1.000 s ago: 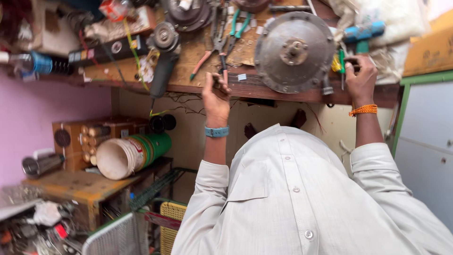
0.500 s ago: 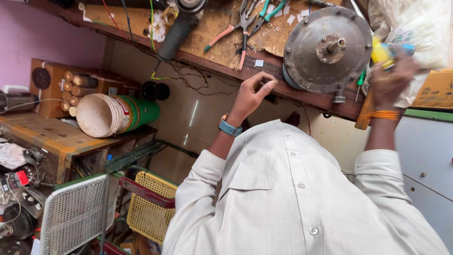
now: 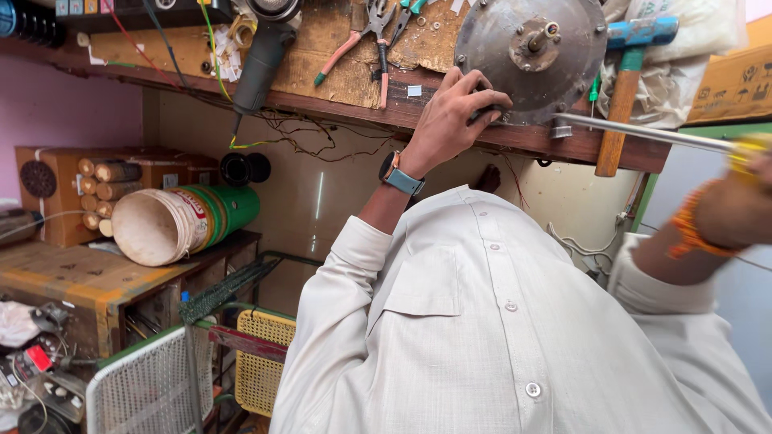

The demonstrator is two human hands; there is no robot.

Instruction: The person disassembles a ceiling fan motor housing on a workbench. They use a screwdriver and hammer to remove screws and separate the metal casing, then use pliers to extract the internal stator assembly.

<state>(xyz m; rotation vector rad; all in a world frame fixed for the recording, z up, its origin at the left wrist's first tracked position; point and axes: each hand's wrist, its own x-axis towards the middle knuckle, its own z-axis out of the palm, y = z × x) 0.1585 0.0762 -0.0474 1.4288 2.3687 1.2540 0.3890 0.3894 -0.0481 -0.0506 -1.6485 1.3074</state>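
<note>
Head view: your left hand (image 3: 450, 112) grips the near rim of the round metal motor housing (image 3: 531, 56) on the wooden workbench (image 3: 346, 48), fingers curled around its edge; your right hand (image 3: 744, 205), blurred, finger state indiscernible, brings a screwdriver (image 3: 643, 133) toward it; fasteners apparently not yet worked.

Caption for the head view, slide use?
Left hand steadies round metal motor housing on wooden bench; right hand aims long screwdriver at it.
</note>
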